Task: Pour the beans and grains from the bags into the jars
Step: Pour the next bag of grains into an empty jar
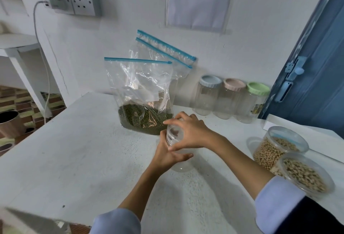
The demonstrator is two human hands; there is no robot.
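Near the right edge, two open jars (290,161) full of pale beans sit on the white surface (74,159). In the middle, the left hand (167,156) holds the side of a clear empty jar (176,141), fingers curled round it. The right hand (188,130) grips the jar's top. Just behind stands a bag of green beans (141,103), zipped at the top. By the wall stand three lidded empty jars (230,99).
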